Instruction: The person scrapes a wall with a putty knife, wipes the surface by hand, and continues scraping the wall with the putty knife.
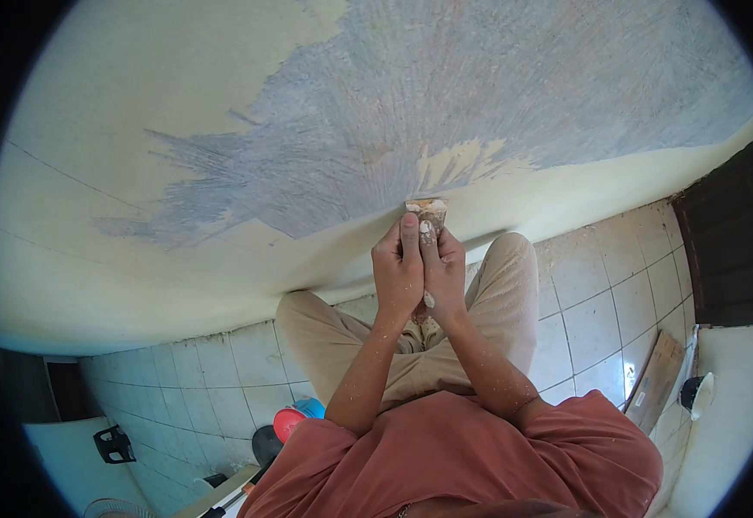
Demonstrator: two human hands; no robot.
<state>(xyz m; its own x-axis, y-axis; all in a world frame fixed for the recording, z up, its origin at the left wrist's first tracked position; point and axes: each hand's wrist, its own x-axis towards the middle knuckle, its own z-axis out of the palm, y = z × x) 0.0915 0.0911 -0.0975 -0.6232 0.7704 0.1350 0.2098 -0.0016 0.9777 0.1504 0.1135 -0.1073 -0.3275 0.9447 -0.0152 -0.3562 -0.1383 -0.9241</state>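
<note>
- Counting two hands, the left hand [398, 274] and the right hand [447, 274], pressing side by side.
- Clasping one scraper [426, 208] between them, its tip touching the wall.
- Facing one wall [135, 112], bearing one large grey scraped patch [497, 86].
- Showing two tan trouser legs [501, 298], bending over the tiled floor [605, 302].
- Lying at the right: one wooden board [655, 382].
- Sitting beside the left knee: one red round lid [287, 423] and one blue round lid [311, 407], touching.
- Standing near the board: one dark pot [696, 393].
- Resting at the far left: one black clip-like thing [114, 443].
</note>
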